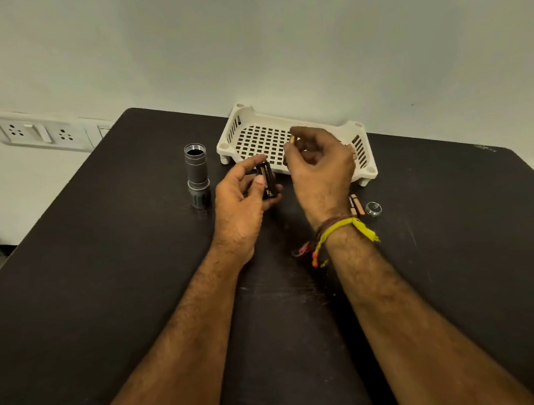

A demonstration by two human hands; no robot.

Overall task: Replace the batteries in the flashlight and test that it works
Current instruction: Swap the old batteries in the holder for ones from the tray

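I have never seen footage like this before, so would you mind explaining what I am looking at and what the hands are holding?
There is no machine here: the one picture comes from a camera worn on a person's head, looking down at their own bare hands over a dark table.

The left hand holds a black battery holder with a battery in it. The right hand pinches another battery just above it.

On the table, the flashlight body stands with its open end up, left of the hands. A white slotted tray sits by the wall. Near the right wrist lie two loose batteries and the flashlight's end cap.
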